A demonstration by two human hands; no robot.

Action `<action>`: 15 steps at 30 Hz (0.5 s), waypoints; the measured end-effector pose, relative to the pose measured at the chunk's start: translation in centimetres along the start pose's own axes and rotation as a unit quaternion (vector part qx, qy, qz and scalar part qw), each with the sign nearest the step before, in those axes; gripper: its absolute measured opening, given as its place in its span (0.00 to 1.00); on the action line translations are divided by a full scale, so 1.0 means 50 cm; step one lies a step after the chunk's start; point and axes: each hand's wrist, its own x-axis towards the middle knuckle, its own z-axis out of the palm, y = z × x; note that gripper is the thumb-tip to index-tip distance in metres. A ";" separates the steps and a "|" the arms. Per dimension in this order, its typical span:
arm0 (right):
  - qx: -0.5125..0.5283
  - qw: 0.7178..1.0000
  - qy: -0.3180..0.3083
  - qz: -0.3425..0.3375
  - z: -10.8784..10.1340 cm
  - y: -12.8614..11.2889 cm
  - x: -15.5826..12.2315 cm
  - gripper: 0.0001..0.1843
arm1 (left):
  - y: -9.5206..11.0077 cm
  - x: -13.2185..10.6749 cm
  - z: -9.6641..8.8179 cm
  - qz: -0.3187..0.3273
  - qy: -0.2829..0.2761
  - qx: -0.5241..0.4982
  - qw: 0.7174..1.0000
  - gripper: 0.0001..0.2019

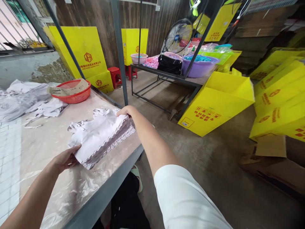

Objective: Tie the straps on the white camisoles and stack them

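A stack of white cloth pieces (98, 135) with wavy, dark-lined edges lies on the plastic-covered table (47, 178), near its edge. My left hand (66, 158) grips the near left corner of the stack, thumb on top and fingers partly hidden beneath. At the far right corner, my right hand (126, 111) is closed over the cloth; its fingertips are mostly hidden. The layered edges between both hands face the table's front side.
A red basket (77, 98) with a cardboard piece and a heap of white cloth (21, 97) are farther back. A metal post (120, 54) rises beside the table. Yellow boxes (212, 105) and a second table (164, 74) with a purple basin (197, 66) stand to the right.
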 end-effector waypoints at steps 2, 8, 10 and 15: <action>-0.004 1.000 0.001 0.001 -0.002 -0.002 0.003 0.23 | -0.001 0.004 -0.001 0.001 -0.003 0.001 1.000 0.15; -0.015 1.000 0.011 0.004 0.001 0.002 0.002 0.30 | -0.001 0.000 -0.001 0.007 -0.001 0.009 1.000 0.16; -0.021 1.000 0.016 0.004 0.003 0.007 0.001 0.31 | -0.001 -0.004 0.000 0.009 0.002 0.011 1.000 0.15; -0.037 0.998 0.043 -0.012 0.005 0.005 0.003 0.36 | -0.001 -0.008 0.000 0.020 -0.001 0.005 1.000 0.15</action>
